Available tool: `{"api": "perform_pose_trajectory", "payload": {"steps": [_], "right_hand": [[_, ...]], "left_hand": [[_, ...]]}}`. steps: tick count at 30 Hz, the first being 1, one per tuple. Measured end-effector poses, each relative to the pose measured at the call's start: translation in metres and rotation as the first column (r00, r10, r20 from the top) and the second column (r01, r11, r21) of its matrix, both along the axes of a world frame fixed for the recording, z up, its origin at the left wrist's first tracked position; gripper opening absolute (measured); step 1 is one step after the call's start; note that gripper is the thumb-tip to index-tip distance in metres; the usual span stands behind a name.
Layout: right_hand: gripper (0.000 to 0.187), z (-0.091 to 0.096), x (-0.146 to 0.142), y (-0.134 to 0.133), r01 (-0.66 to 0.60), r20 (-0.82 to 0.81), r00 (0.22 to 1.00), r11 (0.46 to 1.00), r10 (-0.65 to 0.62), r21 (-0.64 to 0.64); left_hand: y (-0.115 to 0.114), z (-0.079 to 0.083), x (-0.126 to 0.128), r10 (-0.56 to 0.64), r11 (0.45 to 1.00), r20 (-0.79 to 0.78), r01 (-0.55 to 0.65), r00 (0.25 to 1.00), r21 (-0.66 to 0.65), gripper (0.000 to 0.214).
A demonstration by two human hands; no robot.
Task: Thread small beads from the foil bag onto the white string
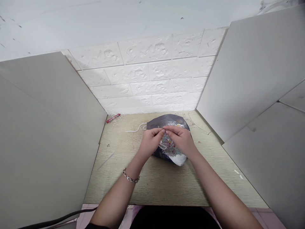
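Thumbs and forefingers of the left hand (150, 139) and right hand (180, 138) are pinched closed, meeting tip to tip; whatever sits between them is too small to tell. Just beneath the hands, on the desk (164, 192), lies a shiny dark grey bag (164, 121), with pale beads (172, 148) showing (flecked with red and yellow) and a white patch (178, 160) toward the wrists. A white strand (136, 129) curves left of the hands.
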State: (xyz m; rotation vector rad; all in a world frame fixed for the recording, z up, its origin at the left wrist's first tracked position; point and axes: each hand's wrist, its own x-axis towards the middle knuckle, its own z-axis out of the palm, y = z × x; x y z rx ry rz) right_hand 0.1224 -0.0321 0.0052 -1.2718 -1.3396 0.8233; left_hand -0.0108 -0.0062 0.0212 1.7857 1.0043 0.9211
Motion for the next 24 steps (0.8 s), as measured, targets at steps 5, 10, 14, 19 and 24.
{"api": "perform_pose_trajectory", "payload": {"steps": [5, 10, 14, 19, 24], "right_hand": [[0.022, 0.0015, -0.0004, -0.0025, -0.005, 0.019, 1.000, 1.000, 0.004, 0.029], [0.021, 0.0008, -0.0034, -0.0065, 0.081, 0.065, 0.994, 0.995, -0.084, 0.059], [0.016, 0.0010, -0.0038, -0.0082, 0.127, 0.112, 0.984, 0.983, -0.142, 0.129], [0.015, 0.0023, -0.0023, -0.0079, 0.093, 0.233, 0.964, 0.983, -0.129, 0.158], [0.014, 0.0056, -0.0046, -0.0100, 0.080, 0.205, 0.974, 0.993, -0.097, 0.089]], "left_hand": [[0.0038, 0.0009, -0.0003, -0.014, 0.978, 0.115, 0.038, 0.993, -0.206, 0.035], [0.0050, 0.0004, -0.0009, -0.008, 0.965, 0.131, 0.042, 0.991, -0.258, 0.034], [0.0056, -0.0002, -0.0005, 0.014, 0.968, 0.104, 0.013, 0.994, -0.249, 0.033], [0.0059, 0.0005, 0.0003, 0.016, 0.967, 0.096, 0.009, 0.995, -0.254, 0.031], [0.0059, -0.0005, 0.0009, 0.022, 0.963, 0.114, 0.009, 0.993, -0.269, 0.028]]}}
